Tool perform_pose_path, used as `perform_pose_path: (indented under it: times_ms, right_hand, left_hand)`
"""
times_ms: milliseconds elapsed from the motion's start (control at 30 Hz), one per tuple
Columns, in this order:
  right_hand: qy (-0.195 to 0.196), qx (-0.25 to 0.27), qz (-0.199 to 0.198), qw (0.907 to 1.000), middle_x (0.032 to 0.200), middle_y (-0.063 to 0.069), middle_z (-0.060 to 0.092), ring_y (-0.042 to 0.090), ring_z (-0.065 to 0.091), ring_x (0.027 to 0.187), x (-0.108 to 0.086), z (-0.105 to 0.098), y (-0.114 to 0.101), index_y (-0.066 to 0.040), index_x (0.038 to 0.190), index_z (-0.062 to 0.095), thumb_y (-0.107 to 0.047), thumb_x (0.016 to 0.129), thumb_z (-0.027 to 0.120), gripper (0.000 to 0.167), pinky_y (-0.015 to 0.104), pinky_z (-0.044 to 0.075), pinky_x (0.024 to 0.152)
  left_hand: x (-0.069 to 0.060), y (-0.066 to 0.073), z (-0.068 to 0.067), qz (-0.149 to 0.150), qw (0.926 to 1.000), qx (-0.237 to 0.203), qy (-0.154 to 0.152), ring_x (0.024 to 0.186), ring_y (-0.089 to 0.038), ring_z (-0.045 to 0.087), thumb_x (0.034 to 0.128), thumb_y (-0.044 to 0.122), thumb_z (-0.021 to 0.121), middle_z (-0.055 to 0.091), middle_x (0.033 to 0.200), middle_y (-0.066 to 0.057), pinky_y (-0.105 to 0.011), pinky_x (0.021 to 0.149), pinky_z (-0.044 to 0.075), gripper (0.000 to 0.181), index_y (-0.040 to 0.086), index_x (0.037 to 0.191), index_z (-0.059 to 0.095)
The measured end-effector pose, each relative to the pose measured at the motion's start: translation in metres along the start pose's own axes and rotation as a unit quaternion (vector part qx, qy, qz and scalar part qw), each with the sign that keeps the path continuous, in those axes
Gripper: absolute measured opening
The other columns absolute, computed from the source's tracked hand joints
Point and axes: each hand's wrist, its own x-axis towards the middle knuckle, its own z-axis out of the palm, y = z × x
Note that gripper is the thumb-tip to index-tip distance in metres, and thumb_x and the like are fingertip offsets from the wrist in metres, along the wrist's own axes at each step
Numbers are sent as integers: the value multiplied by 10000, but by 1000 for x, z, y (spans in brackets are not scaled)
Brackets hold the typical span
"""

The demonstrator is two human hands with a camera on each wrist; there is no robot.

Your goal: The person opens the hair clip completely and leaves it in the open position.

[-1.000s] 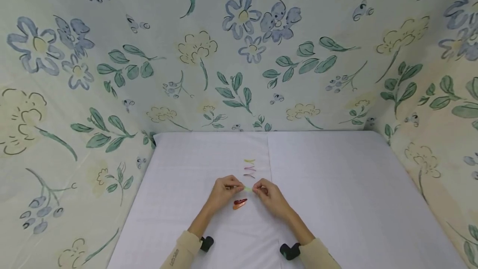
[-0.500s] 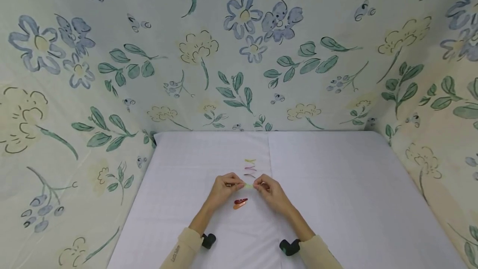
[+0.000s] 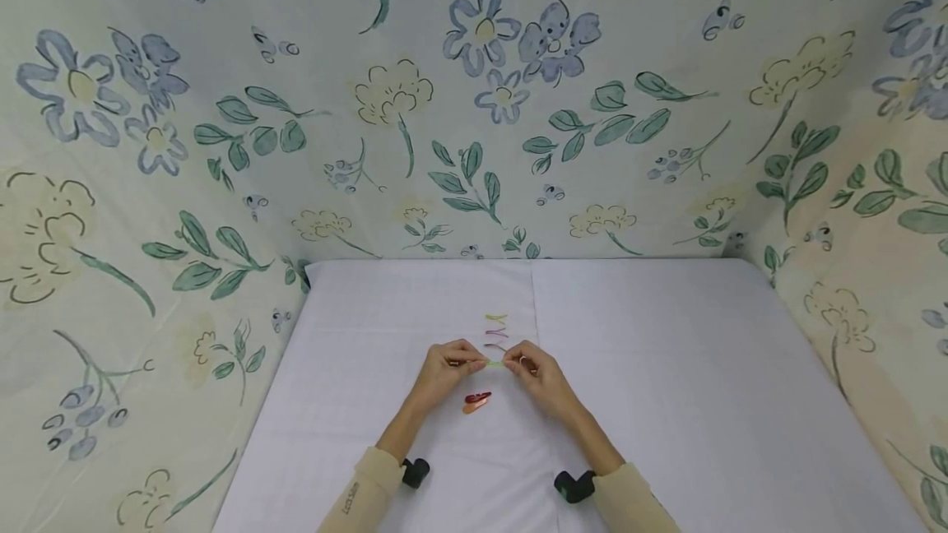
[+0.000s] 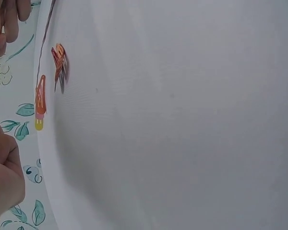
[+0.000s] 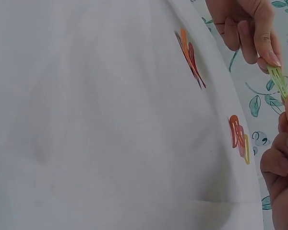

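Observation:
A light green snap hair clip [image 3: 494, 363] is held up above the white table between my two hands. My left hand [image 3: 442, 375] pinches one end between thumb and forefinger. The opposite end is pinched by my right hand [image 3: 543, 385]. In the right wrist view the green clip [image 5: 278, 81] spans the gap between both sets of fingertips. Just beyond the hands, a yellow clip [image 3: 495, 317], a pink clip [image 3: 495, 332] and a reddish-orange clip [image 5: 234, 132] lie in a row. Closer to me, a dark red clip [image 3: 477, 397] lies against an orange clip [image 3: 475, 408].
A white cloth covers the table [image 3: 652, 368], with a crease running front to back near the middle. Floral fabric [image 3: 474, 105] hangs behind and at both sides. Black wrist cameras sit at the beige sleeves [image 3: 370, 479].
Both hands have moved slightly away from me with the green clip, toward the row of clips. The clips on the table have stayed where they were.

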Motion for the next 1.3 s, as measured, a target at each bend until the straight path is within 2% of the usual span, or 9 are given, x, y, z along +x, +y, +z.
perform_pose_path:
  times_ms: [333, 700, 933, 1167, 1300]
  right_hand:
    - [-263, 38, 314, 9992, 955, 97, 656, 96, 530, 707, 0, -7, -3, -178, 1053, 695, -215, 1027, 639, 72, 197, 444, 610]
    - [-524, 41, 275, 9982, 943, 70, 656, 73, 543, 757, 3, -14, -4, -162, 1038, 705, -190, 1017, 648, 66, 204, 461, 658]
    - [-591, 140, 323, 9976, 1004, 95, 690, 113, 568, 807, 2, -14, -5, -120, 1055, 704, -154, 1015, 644, 80, 212, 476, 698]
    - [-486, 145, 314, 9982, 1023, 110, 700, 240, 618, 818, 3, -14, -7, -112, 1054, 711, -159, 1015, 650, 86, 211, 486, 704]
    - [-337, 89, 226, 9991, 965, 95, 677, 119, 545, 673, 3, -11, -6, -123, 1059, 717, -170, 1005, 673, 84, 188, 437, 605]
  left_hand:
    - [5, 3, -1, 21, 9996, -134, -239, 780, -73, 621, 889, 74, 800, 748, 931, -163, -184, 676, 498, 75, 30, 940, 833]
    - [6, 2, -4, 29, 9981, -387, -475, 806, -101, 621, 900, 86, 792, 747, 954, -187, -188, 678, 489, 95, 18, 955, 828]
    - [4, -1, -2, 78, 9971, -532, -537, 790, -83, 615, 899, 62, 787, 731, 940, -226, -185, 667, 480, 103, -17, 958, 817]
    - [4, 0, -1, -59, 9986, -421, -326, 770, -74, 604, 897, 95, 797, 735, 921, -189, -182, 670, 480, 98, 16, 946, 828]
    - [4, -1, -1, -193, 9987, -460, -113, 767, -76, 614, 897, 103, 799, 735, 922, -211, -185, 687, 496, 102, 13, 937, 826]
